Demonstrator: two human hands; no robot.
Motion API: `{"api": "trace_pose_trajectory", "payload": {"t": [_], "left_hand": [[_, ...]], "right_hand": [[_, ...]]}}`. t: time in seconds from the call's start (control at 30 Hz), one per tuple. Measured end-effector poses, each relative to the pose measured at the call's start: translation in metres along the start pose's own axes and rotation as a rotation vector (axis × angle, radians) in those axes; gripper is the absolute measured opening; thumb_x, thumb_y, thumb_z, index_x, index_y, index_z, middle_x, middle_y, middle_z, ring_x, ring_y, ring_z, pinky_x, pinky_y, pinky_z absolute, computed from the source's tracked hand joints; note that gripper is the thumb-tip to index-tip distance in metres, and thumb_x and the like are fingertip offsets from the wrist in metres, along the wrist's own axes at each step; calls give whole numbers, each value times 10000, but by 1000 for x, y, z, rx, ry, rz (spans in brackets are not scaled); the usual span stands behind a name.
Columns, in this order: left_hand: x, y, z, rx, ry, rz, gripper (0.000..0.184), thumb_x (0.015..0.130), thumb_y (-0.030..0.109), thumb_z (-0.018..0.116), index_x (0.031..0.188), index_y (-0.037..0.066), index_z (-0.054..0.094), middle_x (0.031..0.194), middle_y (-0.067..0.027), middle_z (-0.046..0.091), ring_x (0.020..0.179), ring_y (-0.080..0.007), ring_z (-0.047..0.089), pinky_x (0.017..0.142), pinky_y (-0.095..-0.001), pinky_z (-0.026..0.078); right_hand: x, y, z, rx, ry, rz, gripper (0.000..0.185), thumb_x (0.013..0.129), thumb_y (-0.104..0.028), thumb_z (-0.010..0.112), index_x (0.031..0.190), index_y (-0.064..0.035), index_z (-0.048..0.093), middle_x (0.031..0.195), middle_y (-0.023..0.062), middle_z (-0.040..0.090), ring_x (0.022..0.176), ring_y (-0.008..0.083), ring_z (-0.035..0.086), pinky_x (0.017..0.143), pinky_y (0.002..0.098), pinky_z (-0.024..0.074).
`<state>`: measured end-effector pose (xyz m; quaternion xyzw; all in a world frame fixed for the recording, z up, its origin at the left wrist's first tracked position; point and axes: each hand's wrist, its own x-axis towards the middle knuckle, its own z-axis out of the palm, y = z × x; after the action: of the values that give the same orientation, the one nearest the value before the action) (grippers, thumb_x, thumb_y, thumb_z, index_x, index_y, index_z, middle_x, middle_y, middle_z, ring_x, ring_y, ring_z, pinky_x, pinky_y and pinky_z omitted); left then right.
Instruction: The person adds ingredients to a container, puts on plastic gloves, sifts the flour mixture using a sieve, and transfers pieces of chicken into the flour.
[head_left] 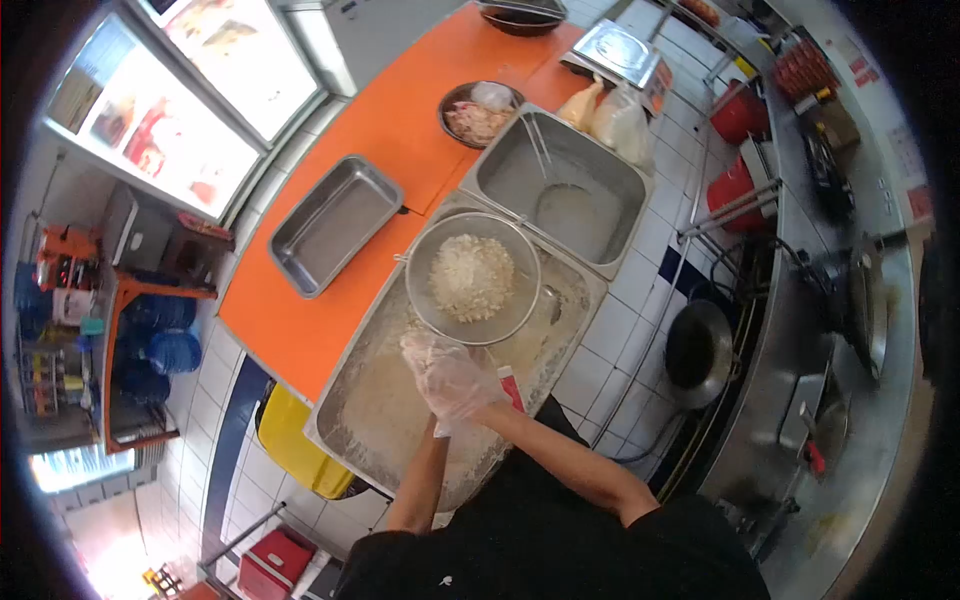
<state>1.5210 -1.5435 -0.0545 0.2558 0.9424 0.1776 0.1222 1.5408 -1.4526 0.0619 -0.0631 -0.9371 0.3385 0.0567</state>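
Note:
My hands, in loose clear plastic gloves, overlap above a large metal tray [365,400] of pale flour. My right hand [462,388] lies across my left hand [428,362]; glove folds and the overlap hide their fingers, and nothing held can be made out. Just beyond them a round mesh strainer [410,285] rests over the tray, with a heap of pale, crumbly floured pieces [470,278] in it. A dark curved piece [549,304] lies in the flour right of the strainer. A red and white object [510,388] shows beside my right wrist.
On the orange table [290,330] stand a shallow steel tray [335,228] and a bowl of pinkish food [477,120]. Beyond the strainer, a deep steel pan [625,215] holds cloudy liquid and a round wire tool. Bags [622,125] and a scale [615,52] stand behind it; a wok [698,352] is at right.

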Motion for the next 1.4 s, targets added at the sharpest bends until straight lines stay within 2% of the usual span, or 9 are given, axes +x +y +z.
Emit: {"api": "trace_pose_trajectory", "payload": {"t": [0.3,0.5,0.7,0.83,0.9,1.0,1.17,1.27,1.4], "left_hand": [[-19,4,-5,-131,-300,292,389,900,266,512,1235,73,560,1241,-142,561,1157,-307,521,1030,-438,379],[-77,-33,-69,313,-199,328,388,897,261,503,1239,85,557,1234,-132,564,1144,-291,532,1011,-438,400],[-79,-57,-85,285,-382,-46,461,858,244,547,1289,81,535,1359,-185,484,1224,-353,490,1035,-518,366],[-118,-14,-84,218,-144,-204,510,843,233,575,1323,75,509,1411,-199,432,1272,-353,454,1054,-549,333],[-125,22,-123,171,-429,-282,518,854,252,570,1336,76,494,1422,-211,417,1314,-356,413,1072,-526,328],[-139,30,-114,-12,-503,-402,634,927,266,454,1479,33,245,1480,-207,353,1380,-384,320,1143,-451,257],[-147,-22,0,-447,-525,-418,400,898,300,487,1226,88,576,1287,-232,535,1230,-387,484,978,-459,419],[-166,-4,-35,-273,8,-99,346,921,223,423,1169,37,577,1158,-212,606,1095,-408,551,892,-477,441],[-114,3,-82,-235,15,-270,249,902,208,460,1002,8,570,960,-221,619,911,-414,584,800,-493,445]], "right_hand": [[11,-8,-29,-1,-87,-93,253,907,-240,503,1033,-95,667,946,153,665,880,358,622,796,458,496],[27,10,2,-321,-743,-51,282,819,-283,606,1005,-99,713,986,150,694,939,346,653,841,434,518],[7,12,-11,-508,-873,-94,352,769,-327,648,1011,-82,720,1082,177,675,1022,354,641,869,442,512],[-21,4,-2,-341,-813,-56,356,790,-339,642,1075,-139,714,1126,179,662,1120,325,603,898,441,489],[-25,-8,12,-322,-1098,-47,342,805,-372,632,1047,-146,720,1090,169,672,1121,276,600,921,413,472],[-92,63,71,728,-915,113,324,832,-361,589,1002,-115,714,1054,161,678,1052,274,619,913,400,462],[-73,-4,44,218,-1009,75,280,862,-284,523,897,-67,697,1031,179,673,972,327,620,853,427,467],[-58,-21,28,85,-1036,78,290,870,-242,489,845,-25,681,1023,203,663,961,354,614,815,450,476],[-49,-11,5,241,-636,67,263,856,-206,488,964,-15,633,953,221,650,864,415,599,770,487,479]]}}
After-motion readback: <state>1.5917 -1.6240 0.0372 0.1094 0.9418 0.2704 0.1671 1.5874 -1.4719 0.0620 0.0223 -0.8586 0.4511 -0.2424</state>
